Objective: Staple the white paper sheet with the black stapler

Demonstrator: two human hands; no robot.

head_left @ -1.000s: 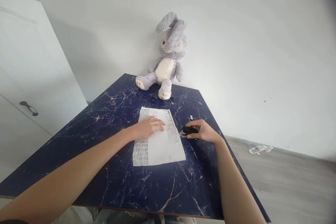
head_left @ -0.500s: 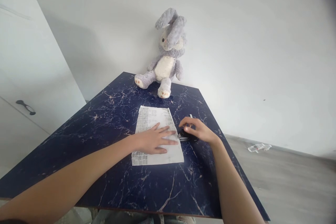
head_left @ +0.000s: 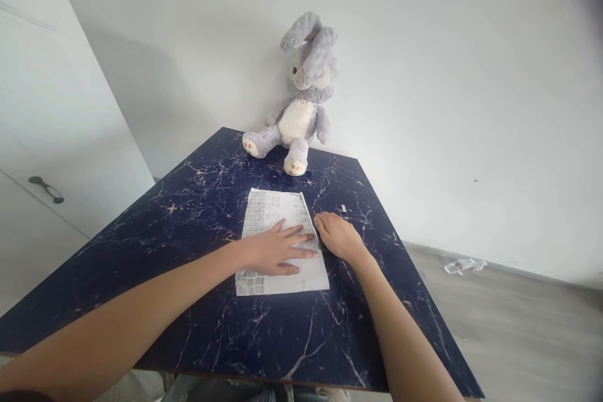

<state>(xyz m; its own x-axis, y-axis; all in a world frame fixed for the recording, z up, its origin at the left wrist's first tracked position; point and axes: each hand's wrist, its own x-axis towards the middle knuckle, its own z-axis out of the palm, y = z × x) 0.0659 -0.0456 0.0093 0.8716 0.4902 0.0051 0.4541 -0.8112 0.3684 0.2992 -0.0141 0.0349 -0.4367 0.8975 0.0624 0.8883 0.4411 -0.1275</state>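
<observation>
A white printed sheet point(head_left: 287, 207) lies on the dark blue marbled table point(head_left: 202, 320). Flat on its middle rests my left hand point(head_left: 276, 252), fingers spread. At the sheet's right edge is my right hand point(head_left: 340, 235), its fingers curled down and closed. What they hold is hidden; only a bit of something dark shows under the hand. A small whitish piece point(head_left: 343, 208) lies on the table just beyond my right hand.
A grey plush rabbit point(head_left: 298, 119) sits at the table's back edge against the wall. To the left stands a white cabinet point(head_left: 56, 107) with a dark handle. A clear plastic item point(head_left: 464, 266) lies on the floor at the right.
My right hand has moved left to the sheet's edge, and its fingers have closed over the black object that showed beneath them. My left hand has stayed in place.
</observation>
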